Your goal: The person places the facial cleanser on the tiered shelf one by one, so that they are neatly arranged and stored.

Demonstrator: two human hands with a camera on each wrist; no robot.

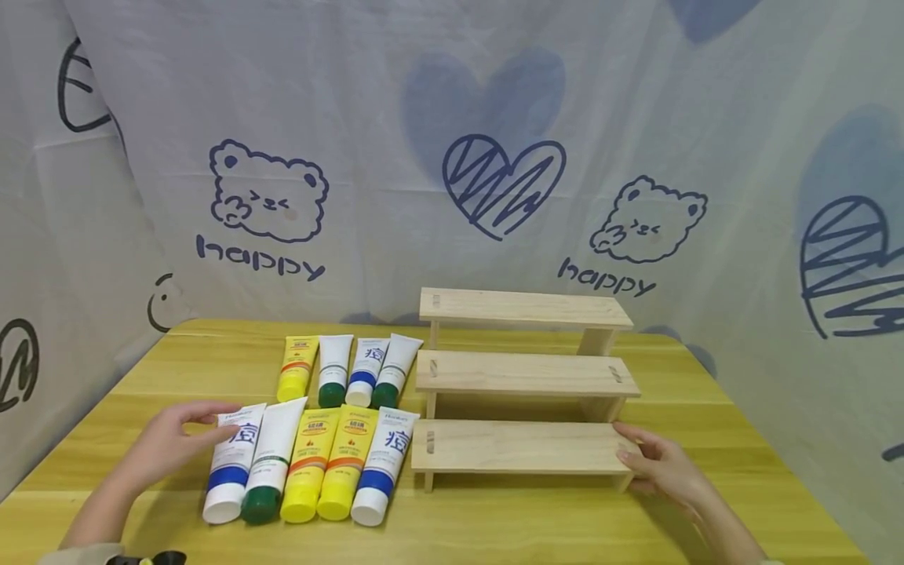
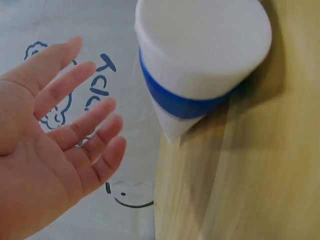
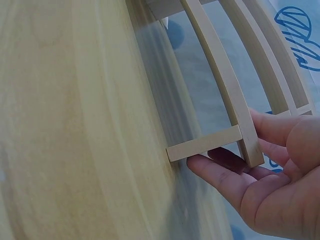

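Observation:
At the left, my left hand [image 1: 165,439] is beside the leftmost white tube with a blue band [image 1: 234,455], fingertips over its upper part. The left wrist view shows that hand [image 2: 65,130] with fingers spread and relaxed, holding nothing, apart from the tube's white cap [image 2: 205,45]. My right hand [image 1: 664,463] grips the right end of the lowest step of a three-step wooden display stand [image 1: 523,447]. In the right wrist view, the thumb of this hand [image 3: 280,185] lies along the step's board [image 3: 220,70] and its fingers are by the end leg [image 3: 205,143].
Beside the leftmost tube, the front row continues with a green-capped white tube [image 1: 274,463], two yellow tubes [image 1: 308,463] and another blue-banded tube [image 1: 384,463]. Several smaller tubes [image 1: 335,369] lie behind. A printed cloth [image 1: 381,235] hangs behind the wooden table [image 1: 494,526].

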